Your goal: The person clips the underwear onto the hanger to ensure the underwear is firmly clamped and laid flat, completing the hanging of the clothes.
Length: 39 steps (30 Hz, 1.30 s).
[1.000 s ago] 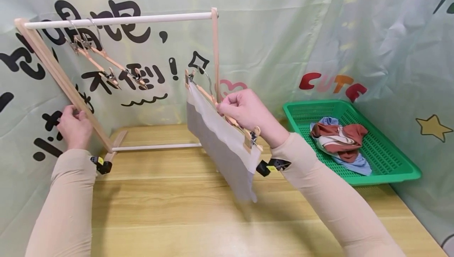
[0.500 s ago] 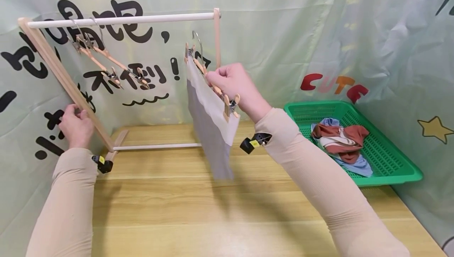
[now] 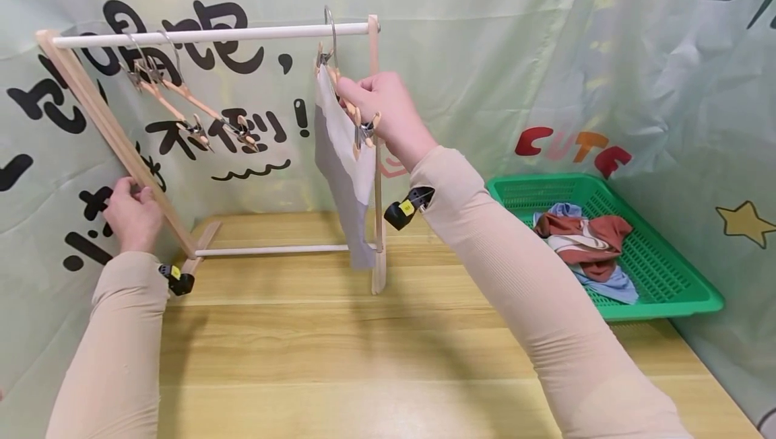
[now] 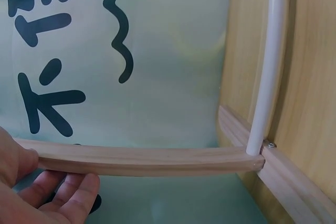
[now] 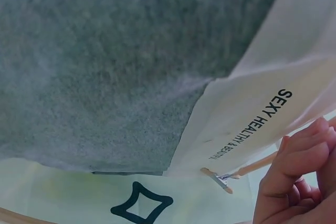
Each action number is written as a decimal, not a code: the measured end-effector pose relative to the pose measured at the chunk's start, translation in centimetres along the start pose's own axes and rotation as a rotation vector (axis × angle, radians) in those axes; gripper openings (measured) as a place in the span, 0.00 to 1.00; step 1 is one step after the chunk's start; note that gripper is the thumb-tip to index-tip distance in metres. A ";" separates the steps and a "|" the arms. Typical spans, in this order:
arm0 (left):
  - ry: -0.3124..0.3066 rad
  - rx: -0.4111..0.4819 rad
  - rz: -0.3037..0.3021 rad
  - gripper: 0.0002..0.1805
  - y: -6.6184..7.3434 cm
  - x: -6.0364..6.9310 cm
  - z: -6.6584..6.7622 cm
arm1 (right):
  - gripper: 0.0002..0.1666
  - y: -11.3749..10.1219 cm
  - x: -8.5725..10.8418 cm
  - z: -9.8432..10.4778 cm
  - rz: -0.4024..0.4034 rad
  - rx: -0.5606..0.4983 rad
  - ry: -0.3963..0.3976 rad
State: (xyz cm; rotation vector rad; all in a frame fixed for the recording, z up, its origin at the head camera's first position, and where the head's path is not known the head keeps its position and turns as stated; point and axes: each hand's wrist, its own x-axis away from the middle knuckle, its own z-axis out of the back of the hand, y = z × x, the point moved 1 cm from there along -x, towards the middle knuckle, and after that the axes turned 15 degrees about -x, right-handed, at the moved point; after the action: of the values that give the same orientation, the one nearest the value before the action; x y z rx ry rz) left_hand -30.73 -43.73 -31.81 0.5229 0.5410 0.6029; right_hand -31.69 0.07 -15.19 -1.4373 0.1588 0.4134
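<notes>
Cloth of grey with a white band (image 3: 339, 156), clipped to a pale wooden hanger (image 3: 357, 146), near the right end of the white round rail (image 3: 254, 33)
Right hand (image 3: 386, 108) grips the hanger's bar; its silver hook (image 3: 334, 45) stands above rail height, whether seated I cannot tell. Better to level the bar and check the hook spans the rail before easing weight onto it. Left hand (image 3: 135, 218) grips the pale wooden left upright (image 3: 108, 122), best steadied lightly. Two bare clip hangers (image 3: 192, 100) hang near the rail's left end, a green plastic basket (image 3: 679, 308) by the wooden worktop's (image 3: 273, 358) right edge
</notes>
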 end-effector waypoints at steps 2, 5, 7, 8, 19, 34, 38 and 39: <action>0.000 -0.003 -0.003 0.24 0.0 0.1 0.0 | 0.32 0.0 -0.3 -0.2 -0.008 -0.018 0.004; 0.003 -0.006 -0.006 0.24 0.0 0.2 -0.1 | 0.32 0.1 -0.7 -0.5 -0.021 -0.054 0.008; 0.002 -0.010 -0.002 0.24 0.0 0.1 -0.1 | 0.31 0.3 -0.9 -0.6 -0.029 -0.069 0.010; 0.004 -0.011 -0.002 0.23 0.0 0.1 -0.2 | 0.31 0.3 -1.0 -0.7 -0.030 -0.069 0.011; -0.001 -0.013 0.005 0.23 -0.3 -0.1 -0.2 | 0.33 0.2 -2.1 -1.3 -0.039 -0.054 0.017; -0.015 -0.031 0.003 0.24 -0.4 -0.4 0.0 | 0.32 1.1 -2.5 -3.0 -0.114 -0.024 -0.022; -0.023 -0.036 0.015 0.24 -0.4 -0.5 0.1 | 0.31 0.9 -2.6 -3.5 -0.092 -0.031 -0.045; -0.021 -0.034 0.016 0.24 -0.4 -0.4 0.1 | 0.31 0.9 -2.7 -3.6 -0.085 -0.026 -0.049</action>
State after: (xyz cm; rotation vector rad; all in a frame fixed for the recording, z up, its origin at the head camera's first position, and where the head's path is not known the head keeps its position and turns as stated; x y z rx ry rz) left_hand -30.85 -44.32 -31.88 0.5016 0.5062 0.6207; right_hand -33.97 -3.91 -15.61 -1.4528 0.0528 0.3819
